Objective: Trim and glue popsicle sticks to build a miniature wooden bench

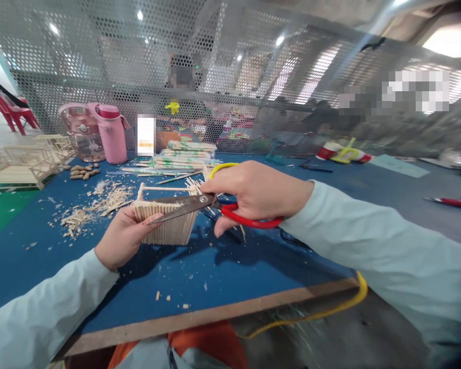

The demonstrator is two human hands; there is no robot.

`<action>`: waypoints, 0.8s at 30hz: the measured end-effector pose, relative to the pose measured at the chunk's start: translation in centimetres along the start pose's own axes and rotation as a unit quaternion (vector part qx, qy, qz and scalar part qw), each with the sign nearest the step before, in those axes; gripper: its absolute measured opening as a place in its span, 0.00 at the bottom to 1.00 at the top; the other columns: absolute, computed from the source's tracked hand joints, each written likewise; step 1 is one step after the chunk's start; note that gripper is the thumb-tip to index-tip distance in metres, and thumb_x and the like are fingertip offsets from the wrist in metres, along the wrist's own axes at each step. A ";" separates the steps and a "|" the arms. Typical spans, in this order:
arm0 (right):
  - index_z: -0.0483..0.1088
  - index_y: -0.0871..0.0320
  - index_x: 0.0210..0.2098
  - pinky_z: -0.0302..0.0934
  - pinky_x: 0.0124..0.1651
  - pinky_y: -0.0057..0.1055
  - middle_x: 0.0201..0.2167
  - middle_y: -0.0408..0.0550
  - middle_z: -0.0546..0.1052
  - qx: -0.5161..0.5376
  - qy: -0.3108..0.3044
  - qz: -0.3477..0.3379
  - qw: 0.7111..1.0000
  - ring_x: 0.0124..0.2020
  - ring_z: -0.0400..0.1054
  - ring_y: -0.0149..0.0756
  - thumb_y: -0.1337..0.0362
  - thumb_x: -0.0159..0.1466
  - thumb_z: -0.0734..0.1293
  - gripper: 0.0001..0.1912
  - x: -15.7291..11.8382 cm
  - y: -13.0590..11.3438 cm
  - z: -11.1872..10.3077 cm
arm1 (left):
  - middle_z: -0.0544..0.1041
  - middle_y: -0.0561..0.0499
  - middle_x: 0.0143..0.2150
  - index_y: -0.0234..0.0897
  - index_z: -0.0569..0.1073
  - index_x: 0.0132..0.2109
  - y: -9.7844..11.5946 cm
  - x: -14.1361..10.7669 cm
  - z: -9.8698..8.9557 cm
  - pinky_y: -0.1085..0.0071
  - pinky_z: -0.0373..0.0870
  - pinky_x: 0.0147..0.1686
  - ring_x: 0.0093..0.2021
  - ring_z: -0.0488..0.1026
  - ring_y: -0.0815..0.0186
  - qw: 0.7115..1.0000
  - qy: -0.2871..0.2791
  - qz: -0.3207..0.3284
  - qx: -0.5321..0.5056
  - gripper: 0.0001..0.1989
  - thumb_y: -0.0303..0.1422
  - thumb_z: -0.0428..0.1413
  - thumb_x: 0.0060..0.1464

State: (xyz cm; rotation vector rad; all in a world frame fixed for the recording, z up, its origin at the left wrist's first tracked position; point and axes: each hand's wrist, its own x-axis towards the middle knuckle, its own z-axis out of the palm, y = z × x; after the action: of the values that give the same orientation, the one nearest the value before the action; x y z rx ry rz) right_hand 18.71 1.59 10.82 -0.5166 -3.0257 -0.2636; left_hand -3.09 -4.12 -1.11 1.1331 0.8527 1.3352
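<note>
Stick-walled box (172, 230) partly hidden by left hand (123, 237), stick furniture model (11, 174) cut off toward the left edge of the table (230, 277), red-handled tool (455, 202) blurred

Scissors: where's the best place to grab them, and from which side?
Probably by the red handle and yellow handle, from the picture's right, where the right hand holds them: the metal blades point left, toward the left hand.
</note>
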 end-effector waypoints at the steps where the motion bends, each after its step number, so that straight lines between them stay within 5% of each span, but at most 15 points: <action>1: 0.68 0.59 0.39 0.52 0.32 0.28 0.32 0.50 0.73 -0.003 -0.002 0.005 1.000 0.32 0.65 0.36 0.44 0.54 0.63 0.25 0.1 -0.1 0.0 | 0.80 0.47 0.34 0.36 0.78 0.35 0.0 0.0 0.0 0.66 0.70 0.36 0.35 0.75 0.60 1.000 -0.002 0.001 0.000 0.10 0.33 0.63 0.42; 24: 0.68 0.60 0.38 0.51 0.30 0.28 0.31 0.50 0.73 -0.013 -0.007 0.004 1.000 0.31 0.65 0.36 0.43 0.56 0.61 0.26 0.5 -0.1 0.0 | 0.80 0.47 0.36 0.36 0.78 0.36 -0.2 0.1 -0.4 0.65 0.70 0.37 0.36 0.75 0.59 1.000 -0.011 0.005 -0.002 0.11 0.34 0.62 0.42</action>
State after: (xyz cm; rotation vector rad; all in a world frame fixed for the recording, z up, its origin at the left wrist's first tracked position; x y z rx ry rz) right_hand 18.21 1.63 10.87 -0.5339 -3.0363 -0.3003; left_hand -3.36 -3.95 -1.40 1.1482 0.8296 1.3288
